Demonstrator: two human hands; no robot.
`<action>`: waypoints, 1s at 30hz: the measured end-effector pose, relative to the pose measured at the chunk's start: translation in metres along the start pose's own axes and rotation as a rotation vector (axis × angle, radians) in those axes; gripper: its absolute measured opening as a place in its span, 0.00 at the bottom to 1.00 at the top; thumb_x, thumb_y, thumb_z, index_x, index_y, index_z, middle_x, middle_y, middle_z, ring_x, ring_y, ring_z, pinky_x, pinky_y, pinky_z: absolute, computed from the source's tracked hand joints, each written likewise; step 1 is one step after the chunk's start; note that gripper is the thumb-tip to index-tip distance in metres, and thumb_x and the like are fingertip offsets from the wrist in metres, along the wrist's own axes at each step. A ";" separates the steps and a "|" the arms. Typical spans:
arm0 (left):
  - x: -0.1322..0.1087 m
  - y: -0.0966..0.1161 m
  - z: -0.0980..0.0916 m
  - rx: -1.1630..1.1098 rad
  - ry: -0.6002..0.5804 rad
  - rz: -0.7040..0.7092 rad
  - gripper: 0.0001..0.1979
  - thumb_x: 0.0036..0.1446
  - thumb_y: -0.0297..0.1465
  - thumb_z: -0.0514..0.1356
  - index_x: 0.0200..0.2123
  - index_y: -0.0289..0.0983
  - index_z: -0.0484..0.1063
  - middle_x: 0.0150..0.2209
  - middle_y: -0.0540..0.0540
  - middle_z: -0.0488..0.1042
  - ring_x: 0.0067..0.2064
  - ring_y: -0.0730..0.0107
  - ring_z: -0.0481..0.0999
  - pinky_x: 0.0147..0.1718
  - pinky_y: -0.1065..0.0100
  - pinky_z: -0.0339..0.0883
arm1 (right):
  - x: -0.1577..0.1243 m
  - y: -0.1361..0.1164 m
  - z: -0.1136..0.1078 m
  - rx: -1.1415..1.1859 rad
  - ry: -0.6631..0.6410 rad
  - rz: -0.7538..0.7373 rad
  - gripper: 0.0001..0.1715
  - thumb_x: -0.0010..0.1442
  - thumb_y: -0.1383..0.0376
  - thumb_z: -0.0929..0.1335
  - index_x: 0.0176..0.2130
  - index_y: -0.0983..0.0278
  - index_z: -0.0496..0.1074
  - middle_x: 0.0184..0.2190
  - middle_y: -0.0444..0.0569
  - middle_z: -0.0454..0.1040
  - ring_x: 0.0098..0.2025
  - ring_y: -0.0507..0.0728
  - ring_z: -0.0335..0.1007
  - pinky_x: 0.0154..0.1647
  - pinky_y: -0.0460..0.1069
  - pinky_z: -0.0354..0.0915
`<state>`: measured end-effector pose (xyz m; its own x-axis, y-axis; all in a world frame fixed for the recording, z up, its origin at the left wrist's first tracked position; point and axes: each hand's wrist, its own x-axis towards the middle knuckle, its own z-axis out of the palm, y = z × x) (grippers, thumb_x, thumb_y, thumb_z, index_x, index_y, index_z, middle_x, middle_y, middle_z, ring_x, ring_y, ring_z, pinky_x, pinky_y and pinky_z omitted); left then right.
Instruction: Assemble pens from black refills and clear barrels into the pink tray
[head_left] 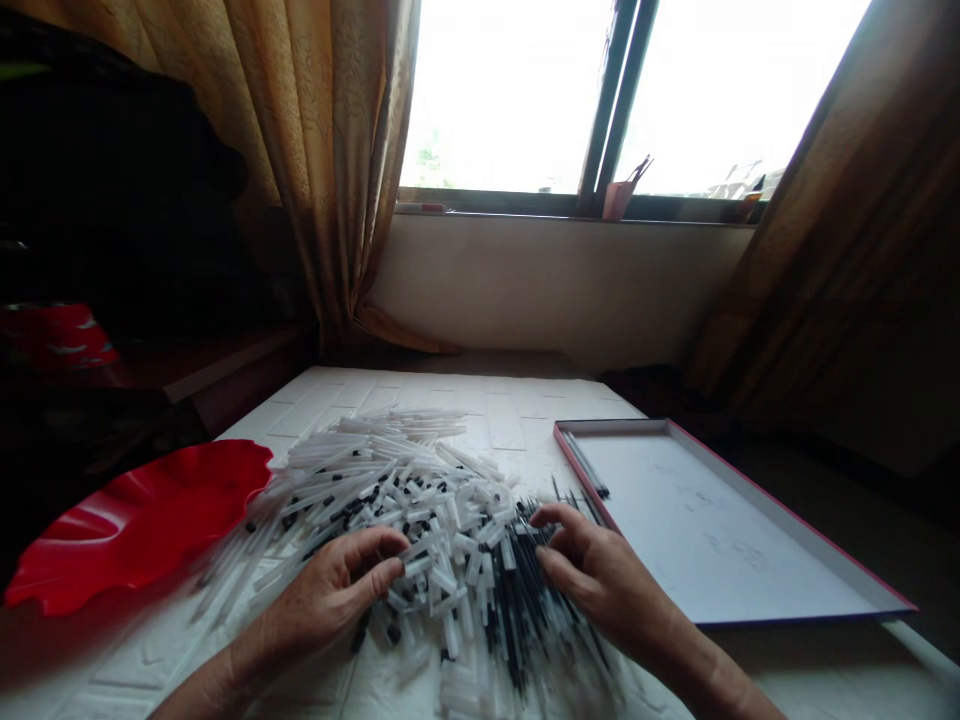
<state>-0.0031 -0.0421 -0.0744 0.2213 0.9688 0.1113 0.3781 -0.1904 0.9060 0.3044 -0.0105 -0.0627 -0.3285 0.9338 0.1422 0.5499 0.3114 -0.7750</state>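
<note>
Across the bottom of the frame, a white tabletop point(517, 420) holds a pink-edged tray point(712, 530), a red wavy dish point(135, 530) and a big heap of pen refills point(450, 530), cut off below; left hand point(330, 600) and right hand point(600, 570) rest curled on it, any grip hidden!

A window point(510, 100) (blown white by daylight) sits between gold curtains point(330, 150) above a cream wall point(555, 290).

"Where's the open way past?"

"Twelve o'clock: bare white brick-patterned bench point(517, 420) beyond the heap of clear plastic tubes point(442, 520)."

"And what's blocking the sides?"

"At nine, a wavy red plastic tray point(135, 525) against the heap; at three, a flat white pink-rimmed box lid point(720, 530) just beside the right hand point(600, 585)."
</note>
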 end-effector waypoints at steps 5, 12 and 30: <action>-0.001 -0.001 0.001 0.007 0.014 0.048 0.11 0.59 0.40 0.64 0.38 0.40 0.81 0.33 0.48 0.81 0.34 0.64 0.77 0.34 0.72 0.70 | -0.002 0.003 0.006 0.357 0.053 -0.091 0.16 0.63 0.57 0.66 0.43 0.62 0.78 0.35 0.50 0.79 0.38 0.57 0.75 0.40 0.51 0.71; -0.008 0.016 0.010 0.070 0.054 0.147 0.07 0.59 0.35 0.63 0.37 0.40 0.81 0.35 0.45 0.82 0.39 0.60 0.81 0.40 0.69 0.73 | -0.014 -0.014 0.018 0.717 0.146 -0.206 0.17 0.66 0.53 0.69 0.43 0.62 0.79 0.27 0.47 0.78 0.25 0.52 0.71 0.28 0.47 0.70; -0.014 0.032 0.027 -0.673 0.136 -0.219 0.26 0.48 0.51 0.71 0.39 0.40 0.69 0.37 0.42 0.84 0.32 0.64 0.81 0.26 0.71 0.70 | -0.032 -0.030 0.012 0.482 0.066 -0.326 0.13 0.69 0.58 0.66 0.43 0.60 0.79 0.31 0.50 0.79 0.30 0.56 0.75 0.31 0.48 0.72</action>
<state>0.0303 -0.0663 -0.0578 0.0730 0.9931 -0.0918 -0.2445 0.1070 0.9637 0.2893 -0.0520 -0.0511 -0.3649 0.8171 0.4463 0.0117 0.4834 -0.8753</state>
